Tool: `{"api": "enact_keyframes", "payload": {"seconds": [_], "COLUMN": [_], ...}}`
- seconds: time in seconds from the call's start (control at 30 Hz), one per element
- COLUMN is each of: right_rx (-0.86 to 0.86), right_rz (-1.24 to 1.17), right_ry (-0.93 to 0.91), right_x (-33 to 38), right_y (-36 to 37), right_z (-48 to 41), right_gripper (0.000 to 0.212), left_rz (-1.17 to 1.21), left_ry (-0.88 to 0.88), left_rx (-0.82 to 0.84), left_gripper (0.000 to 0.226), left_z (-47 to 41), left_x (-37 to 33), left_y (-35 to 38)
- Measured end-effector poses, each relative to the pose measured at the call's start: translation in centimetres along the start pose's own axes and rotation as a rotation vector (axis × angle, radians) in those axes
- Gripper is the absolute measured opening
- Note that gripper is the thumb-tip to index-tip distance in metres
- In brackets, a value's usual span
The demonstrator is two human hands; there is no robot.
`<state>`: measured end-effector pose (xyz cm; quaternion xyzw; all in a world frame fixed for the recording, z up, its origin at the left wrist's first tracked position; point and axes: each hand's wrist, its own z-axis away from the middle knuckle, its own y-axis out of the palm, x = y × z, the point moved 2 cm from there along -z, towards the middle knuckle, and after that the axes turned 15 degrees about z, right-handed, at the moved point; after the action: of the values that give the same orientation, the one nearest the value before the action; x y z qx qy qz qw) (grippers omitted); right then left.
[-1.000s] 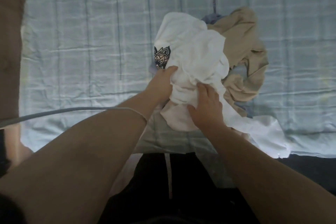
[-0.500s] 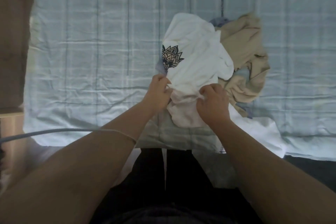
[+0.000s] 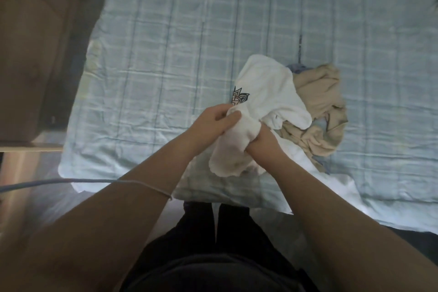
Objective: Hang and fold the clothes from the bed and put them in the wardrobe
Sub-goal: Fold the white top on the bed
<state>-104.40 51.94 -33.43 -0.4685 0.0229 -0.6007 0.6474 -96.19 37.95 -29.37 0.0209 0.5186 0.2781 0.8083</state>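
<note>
Dim, soft-focus, wide-angle edge distortion

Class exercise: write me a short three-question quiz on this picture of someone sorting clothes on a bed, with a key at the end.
1. True or false: the left hand and the right hand both grip the shirt.
2. Where is the beige garment? A) on a hanger B) beside the shirt, on the person's right C) on the floor
3. Fill in: the clothes pile lies on the ____.

Key: 1 true; 2 B; 3 bed.
</note>
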Motion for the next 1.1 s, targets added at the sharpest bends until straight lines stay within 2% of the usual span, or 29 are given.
{"api": "enact_keyframes", "payload": {"seconds": [0.03,0.1,0.17,0.2,0.23,0.3,0.37,0.47,0.53,0.6,0.67,0.77,0.83,0.9,1.0,1.1], "right_rx": [-0.042,-0.177,-0.285,-0.332,-0.377,-0.401,-0.328,-0.243,-0.226,-0.217,-0.183,-0.213,-0.226,-0.22,-0.208,-0.174], "right_rz": [-0.013,-0.123,-0.234,-0.374,-0.615,-1.041,-1.232,-1.455,-1.539,-1.584,-1.618,-1.685,-1.749,-1.769,-1.771,-1.778], "right_ry": [0.049,0.112,0.152,0.174,0.19,0.195,0.168,0.096,0.076,0.051,0.043,0.023,-0.048,-0.118,-0.17,-0.223], "right_x": [1.0,2.2,3.3,3.5,3.7,4.3,5.0,6.4,7.3,8.2,8.8,9.9,11.0,12.6,15.6,19.1], "right_y": [-0.1,-0.7,-1.8,-2.5,-3.3,-4.7,-6.0,-6.8,-7.1,-7.4,-7.6,-8.7,-10.1,-11.9,-14.5,-16.8], "right_z": [0.0,0.4,1.4,1.9,2.4,3.2,3.5,4.0,4.1,4.2,4.1,4.2,4.2,4.4,4.5,5.2], "right_gripper": [0.015,0.011,0.023,0.034,0.041,0.039,0.035,0.042,0.039,0.039,0.041,0.042,0.041,0.038,0.036,0.034], "left_rz": [0.115,0.252,0.14,0.039,-0.058,-0.189,-0.375,-0.673,-0.65,-0.468,-0.27,-0.092,0.057,0.013,-0.151,-0.285], "left_ry": [-0.046,-0.081,-0.017,0.024,0.045,0.015,-0.006,-0.023,-0.029,-0.033,0.008,0.163,0.139,0.132,0.194,0.295], "left_rx": [-0.045,-0.183,-0.304,-0.328,-0.329,-0.266,-0.116,0.11,0.147,0.108,0.054,-0.073,-0.169,-0.117,0.121,0.078], "left_gripper": [0.021,0.036,0.029,0.023,0.021,0.025,0.042,0.081,0.101,0.115,0.114,0.102,0.108,0.108,0.099,0.113], "left_z": [0.3,0.6,0.9,1.0,1.2,1.3,1.1,0.5,0.2,0.0,0.1,0.2,0.4,0.9,1.2,1.2], "left_x": [-0.8,-2.1,-3.1,-3.4,-3.6,-4.0,-4.0,-3.4,-2.8,-2.5,-2.4,-3.4,-4.7,-6.2,-9.3,-14.3], "left_y": [-0.5,-1.8,-3.4,-4.1,-4.7,-5.4,-5.5,-4.8,-4.1,-3.4,-2.4,-1.6,-1.9,-2.3,-2.5,-1.8]}}
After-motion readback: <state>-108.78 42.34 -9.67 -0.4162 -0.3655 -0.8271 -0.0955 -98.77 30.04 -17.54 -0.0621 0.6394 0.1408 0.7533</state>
